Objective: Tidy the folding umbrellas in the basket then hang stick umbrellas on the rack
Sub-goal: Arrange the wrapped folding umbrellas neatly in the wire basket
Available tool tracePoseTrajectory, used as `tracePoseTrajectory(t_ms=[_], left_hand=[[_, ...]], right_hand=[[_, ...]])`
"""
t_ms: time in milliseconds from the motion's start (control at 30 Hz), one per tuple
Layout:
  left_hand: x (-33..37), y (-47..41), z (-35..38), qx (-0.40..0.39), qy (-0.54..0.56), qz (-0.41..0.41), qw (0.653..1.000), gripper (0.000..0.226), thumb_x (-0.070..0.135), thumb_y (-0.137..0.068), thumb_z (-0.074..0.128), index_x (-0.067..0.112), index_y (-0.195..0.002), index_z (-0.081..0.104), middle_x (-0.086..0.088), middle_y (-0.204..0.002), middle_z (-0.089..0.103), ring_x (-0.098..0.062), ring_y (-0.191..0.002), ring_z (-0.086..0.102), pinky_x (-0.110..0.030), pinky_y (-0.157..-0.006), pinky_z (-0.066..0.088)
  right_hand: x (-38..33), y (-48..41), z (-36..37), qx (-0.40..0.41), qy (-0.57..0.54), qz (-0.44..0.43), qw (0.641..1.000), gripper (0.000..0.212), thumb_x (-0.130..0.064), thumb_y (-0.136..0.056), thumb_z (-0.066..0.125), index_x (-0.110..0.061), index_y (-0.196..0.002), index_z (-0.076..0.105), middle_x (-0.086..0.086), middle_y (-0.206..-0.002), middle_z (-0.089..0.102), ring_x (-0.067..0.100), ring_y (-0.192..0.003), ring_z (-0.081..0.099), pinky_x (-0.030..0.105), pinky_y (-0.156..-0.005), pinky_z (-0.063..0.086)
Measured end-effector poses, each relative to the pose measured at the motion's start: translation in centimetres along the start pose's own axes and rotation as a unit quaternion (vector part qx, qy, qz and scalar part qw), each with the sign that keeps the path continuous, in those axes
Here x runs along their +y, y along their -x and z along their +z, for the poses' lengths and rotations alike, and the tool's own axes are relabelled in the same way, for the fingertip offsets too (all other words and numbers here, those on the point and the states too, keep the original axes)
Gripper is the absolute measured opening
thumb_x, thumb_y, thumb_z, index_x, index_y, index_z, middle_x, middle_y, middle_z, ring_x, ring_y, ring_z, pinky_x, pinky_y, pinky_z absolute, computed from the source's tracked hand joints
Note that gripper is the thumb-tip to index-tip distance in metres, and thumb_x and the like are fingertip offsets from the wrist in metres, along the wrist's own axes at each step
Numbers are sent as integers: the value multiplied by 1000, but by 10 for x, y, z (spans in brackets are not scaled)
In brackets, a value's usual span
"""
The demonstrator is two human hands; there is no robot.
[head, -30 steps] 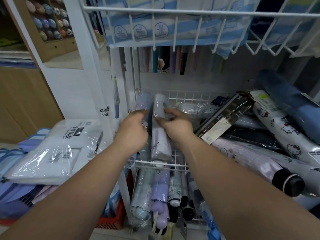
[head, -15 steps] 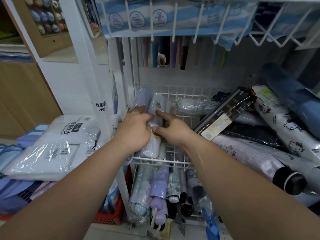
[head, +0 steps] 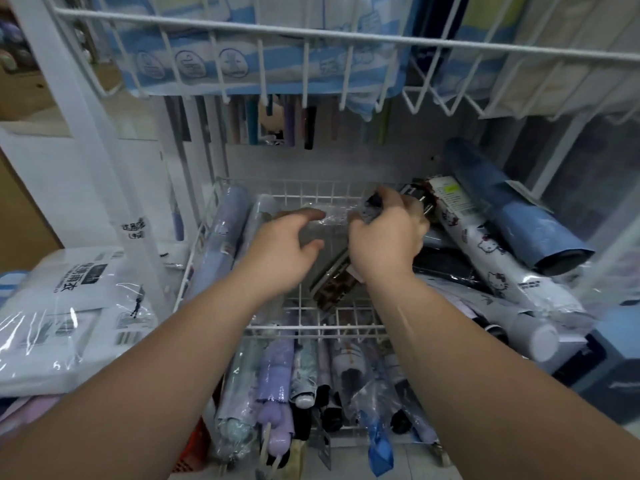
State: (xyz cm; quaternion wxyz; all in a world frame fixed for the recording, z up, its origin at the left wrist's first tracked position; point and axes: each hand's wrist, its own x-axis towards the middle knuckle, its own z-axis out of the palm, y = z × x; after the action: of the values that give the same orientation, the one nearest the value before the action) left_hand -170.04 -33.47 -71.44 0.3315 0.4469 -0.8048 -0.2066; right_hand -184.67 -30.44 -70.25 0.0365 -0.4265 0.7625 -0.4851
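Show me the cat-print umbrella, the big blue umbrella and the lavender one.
cat-print umbrella (head: 485, 251): head view, middle of its canopy.
blue umbrella (head: 519, 216): head view, middle of its sleeve.
lavender umbrella (head: 221, 233): head view, middle of its wrapped body.

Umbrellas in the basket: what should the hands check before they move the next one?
1. Grip of the right hand on the dark umbrella: ok.
2. Hold by the left hand: not ok, fingers open beside the clear-wrapped umbrella.
3. The lavender umbrella lies straight along the left side of the basket: ok.
4. Bare wire floor in the basket's middle: ok.
5. The cat-print umbrella lined up: not ok, slanted across the right-hand pile.
6. Wrapping caught on the wire: cannot tell.
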Motion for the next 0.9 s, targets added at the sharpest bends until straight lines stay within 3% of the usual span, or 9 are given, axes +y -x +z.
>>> tracePoseTrajectory(t_ms=[133,300,367,467,567,667,800,900], left_hand=[[19,-19,37,-41,124,-18,991,51,21,-92,64,41,-138,54,2,-132,60,-17,-122,58,-37,-108,47],[26,-32,65,-84,197,-5,977,57,3,-92,64,31,-141,54,4,-137,62,-11,-123,60,-38,-109,47],[27,-34,69,-93,200,-3,975,59,0,-92,65,26,-144,54,4,-140,60,-11,-124,60,-36,-110,46],[29,-34,69,-95,203,-13,974,65,-3,-88,67,29,-143,53,5,-136,61,-12,-121,62,-38,-108,48],[26,-33,66,-71,225,-17,972,66,4,-80,68,40,-135,58,6,-132,66,-13,-118,65,-45,-105,51],[22,-33,59,-33,240,-21,970,65,1,-86,69,48,-131,59,10,-131,65,-10,-118,64,-42,-105,52],[19,-29,47,2,257,-11,966,60,2,-91,67,45,-132,59,13,-120,64,-6,-111,66,-29,-96,55],[13,-28,38,33,272,-2,962,60,4,-91,68,53,-125,60,8,-118,65,-8,-109,66,-26,-91,55]], right_hand=[[13,-2,-10,14,-56,59,997,58,-15,-88,61,-20,-144,49,8,-154,26,34,-132,31,35,-111,31],[28,-2,-10,11,-164,94,982,63,-2,-89,56,-27,-146,47,4,-151,21,28,-126,47,29,-113,36],[30,-5,-12,-13,-185,116,976,68,0,-91,55,-30,-150,42,4,-144,28,20,-113,52,20,-105,37],[33,-10,-12,-39,-211,130,968,70,-1,-90,57,-35,-150,41,5,-134,51,14,-97,56,18,-92,42],[33,-10,-15,-43,-221,116,967,71,0,-88,57,-36,-147,45,5,-132,53,11,-97,58,22,-96,48],[33,-5,-17,-55,-228,63,970,73,5,-89,55,-36,-147,45,2,-138,48,0,-94,58,17,-100,45],[31,-2,-6,-72,-253,1,965,84,4,-85,56,-50,-147,38,1,-135,55,9,-111,63,35,-103,52],[22,-1,-5,-95,-252,-33,962,86,4,-90,57,-52,-150,31,-3,-144,50,2,-121,55,27,-107,47]])
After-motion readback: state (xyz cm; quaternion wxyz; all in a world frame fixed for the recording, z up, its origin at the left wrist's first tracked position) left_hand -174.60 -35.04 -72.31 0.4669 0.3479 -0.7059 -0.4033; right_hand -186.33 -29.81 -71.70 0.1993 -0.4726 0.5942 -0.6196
